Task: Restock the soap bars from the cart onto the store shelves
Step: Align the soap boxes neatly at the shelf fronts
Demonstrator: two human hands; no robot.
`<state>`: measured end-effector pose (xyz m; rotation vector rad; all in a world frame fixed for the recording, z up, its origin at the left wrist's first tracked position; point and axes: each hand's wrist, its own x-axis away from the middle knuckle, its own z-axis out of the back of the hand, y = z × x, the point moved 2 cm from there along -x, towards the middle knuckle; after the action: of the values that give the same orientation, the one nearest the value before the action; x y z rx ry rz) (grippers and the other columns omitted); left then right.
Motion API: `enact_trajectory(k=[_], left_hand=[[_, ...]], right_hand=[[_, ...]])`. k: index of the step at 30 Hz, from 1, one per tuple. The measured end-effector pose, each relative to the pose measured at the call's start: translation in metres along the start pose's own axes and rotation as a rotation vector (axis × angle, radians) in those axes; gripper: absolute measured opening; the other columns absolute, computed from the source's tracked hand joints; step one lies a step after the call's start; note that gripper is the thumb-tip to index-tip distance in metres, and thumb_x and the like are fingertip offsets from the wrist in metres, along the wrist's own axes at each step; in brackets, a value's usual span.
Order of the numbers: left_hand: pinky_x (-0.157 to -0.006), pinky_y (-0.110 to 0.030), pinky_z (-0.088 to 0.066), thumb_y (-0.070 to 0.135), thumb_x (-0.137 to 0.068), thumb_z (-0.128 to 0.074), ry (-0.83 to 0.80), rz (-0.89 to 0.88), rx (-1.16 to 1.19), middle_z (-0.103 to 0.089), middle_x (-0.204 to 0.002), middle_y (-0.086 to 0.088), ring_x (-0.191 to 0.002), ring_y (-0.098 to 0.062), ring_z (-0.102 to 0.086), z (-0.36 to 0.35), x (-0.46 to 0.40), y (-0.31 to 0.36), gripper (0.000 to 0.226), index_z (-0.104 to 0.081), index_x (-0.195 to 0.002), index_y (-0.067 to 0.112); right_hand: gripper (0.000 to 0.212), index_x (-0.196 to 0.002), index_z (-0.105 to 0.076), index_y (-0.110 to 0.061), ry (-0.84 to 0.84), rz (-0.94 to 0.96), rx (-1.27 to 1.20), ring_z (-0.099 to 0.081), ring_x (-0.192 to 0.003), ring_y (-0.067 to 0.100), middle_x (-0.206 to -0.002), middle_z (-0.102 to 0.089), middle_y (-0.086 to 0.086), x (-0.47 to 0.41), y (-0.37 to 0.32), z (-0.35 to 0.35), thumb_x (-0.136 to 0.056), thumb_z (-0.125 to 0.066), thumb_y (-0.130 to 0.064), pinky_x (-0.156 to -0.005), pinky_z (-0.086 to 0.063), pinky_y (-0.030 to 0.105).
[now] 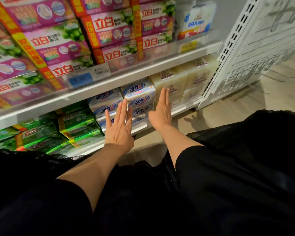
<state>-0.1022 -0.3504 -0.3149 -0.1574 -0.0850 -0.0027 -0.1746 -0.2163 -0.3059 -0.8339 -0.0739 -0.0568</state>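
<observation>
Both hands, left hand (119,128) and right hand (161,110), flat-open, empty, flanking the blue-white soap packs (138,94); stiff, slick wrappers, grab the sides.

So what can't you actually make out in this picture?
- Cart: nowhere in the head view, outside the frame.
- Price tags: motion blur makes the numbers unreadable.
- Pink packs: small print blurred; the stacks run off the top and left edges.
- White-blue packs: partly covered by the left hand and right hand; whether the straight fingers touch them is unclear.
- Pale bars: labels too blurred to read.
</observation>
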Motion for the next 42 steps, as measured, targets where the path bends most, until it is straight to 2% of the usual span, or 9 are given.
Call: enact_trajectory(k=[4, 10, 14, 18, 23, 29, 34, 38, 42], left_hand=[[-0.115, -0.058, 0.011, 0.024, -0.086, -0.047, -0.012, -0.005, -0.001, 0.049, -0.143, -0.007, -0.138, -0.025, 0.038, 0.0, 0.003, -0.003, 0.09, 0.015, -0.152, 0.016], [-0.113, -0.057, 0.014, 0.023, -0.085, -0.05, -0.139, 0.117, -0.009, 0.039, -0.151, -0.008, -0.14, -0.025, 0.034, -0.016, 0.042, -0.038, 0.088, 0.005, -0.154, 0.014], [-0.112, -0.056, 0.014, 0.029, -0.088, -0.052, -0.177, 0.254, 0.05, 0.031, -0.155, -0.006, -0.143, -0.024, 0.029, -0.021, 0.065, -0.065, 0.076, -0.015, -0.152, 0.012], [-0.115, -0.059, 0.007, 0.036, -0.087, -0.055, -0.243, 0.376, 0.082, 0.034, -0.154, -0.007, -0.142, -0.025, 0.03, -0.031, 0.089, -0.089, 0.087, -0.002, -0.154, 0.015], [-0.116, -0.058, 0.006, 0.034, -0.087, -0.055, -0.288, 0.468, 0.137, 0.028, -0.157, -0.006, -0.144, -0.024, 0.026, -0.039, 0.111, -0.113, 0.087, -0.003, -0.154, 0.017], [-0.115, -0.056, 0.009, 0.027, -0.086, -0.058, -0.305, 0.539, 0.23, 0.03, -0.156, -0.006, -0.144, -0.023, 0.026, -0.056, 0.129, -0.146, 0.097, 0.011, -0.153, 0.02], [-0.119, -0.05, 0.004, 0.021, -0.086, -0.058, -0.078, 0.603, 0.249, 0.034, -0.154, -0.006, -0.143, -0.023, 0.029, -0.057, 0.134, -0.174, 0.102, 0.021, -0.15, 0.019], [-0.119, -0.049, 0.004, 0.026, -0.088, -0.058, -0.043, 0.595, 0.211, 0.016, -0.16, -0.006, -0.146, -0.023, 0.019, -0.057, 0.129, -0.197, 0.097, 0.015, -0.151, 0.014], [-0.118, -0.053, 0.0, 0.033, -0.091, -0.058, 0.027, 0.532, 0.147, -0.028, -0.151, -0.007, -0.144, -0.026, -0.017, -0.054, 0.123, -0.229, 0.073, -0.019, -0.149, 0.013]], right_hand=[[0.098, -0.152, 0.011, -0.02, -0.023, 0.011, -0.021, 0.002, -0.148, 0.022, -0.161, 0.011, -0.003, -0.002, -0.003, -0.005, -0.088, -0.062, -0.012, -0.111, 0.0, 0.028], [0.09, -0.152, -0.002, -0.014, 0.03, 0.078, 0.114, -0.044, -0.127, 0.032, -0.151, -0.019, 0.016, 0.042, -0.017, -0.03, -0.087, -0.065, -0.016, -0.095, -0.048, 0.036], [0.083, -0.147, -0.018, -0.011, -0.055, 0.17, 0.049, -0.048, -0.126, 0.031, -0.151, -0.022, 0.014, 0.052, -0.034, -0.045, -0.082, -0.071, -0.014, -0.094, -0.048, 0.033], [0.093, -0.154, -0.002, -0.018, -0.136, 0.107, 0.011, -0.022, -0.145, 0.024, -0.162, 0.006, 0.001, 0.055, -0.038, -0.051, -0.087, -0.067, -0.014, -0.105, -0.037, 0.031], [0.088, -0.153, -0.006, -0.016, -0.113, 0.086, 0.047, -0.026, -0.142, 0.029, -0.16, -0.01, 0.009, 0.069, -0.049, -0.072, -0.088, -0.065, -0.017, -0.104, -0.039, 0.038], [0.07, -0.147, -0.025, -0.017, -0.292, 0.382, 0.241, -0.041, -0.128, 0.026, -0.146, -0.03, 0.005, 0.096, -0.08, -0.119, -0.088, -0.062, -0.014, -0.094, -0.044, 0.035], [0.072, -0.147, -0.028, -0.013, -0.162, 0.66, 0.447, -0.029, -0.134, 0.024, -0.149, -0.028, 0.005, 0.108, -0.104, -0.143, -0.085, -0.064, -0.012, -0.107, -0.034, 0.035], [0.058, -0.133, -0.042, -0.011, -0.204, 0.762, 0.544, -0.038, -0.124, 0.026, -0.134, -0.045, 0.008, 0.094, -0.132, -0.161, -0.082, -0.068, -0.013, -0.105, -0.034, 0.036], [0.039, -0.122, -0.052, -0.012, -0.259, 0.708, 0.668, -0.05, -0.113, 0.03, -0.121, -0.057, 0.011, 0.078, -0.14, -0.167, -0.087, -0.065, -0.021, -0.099, -0.036, 0.039]])
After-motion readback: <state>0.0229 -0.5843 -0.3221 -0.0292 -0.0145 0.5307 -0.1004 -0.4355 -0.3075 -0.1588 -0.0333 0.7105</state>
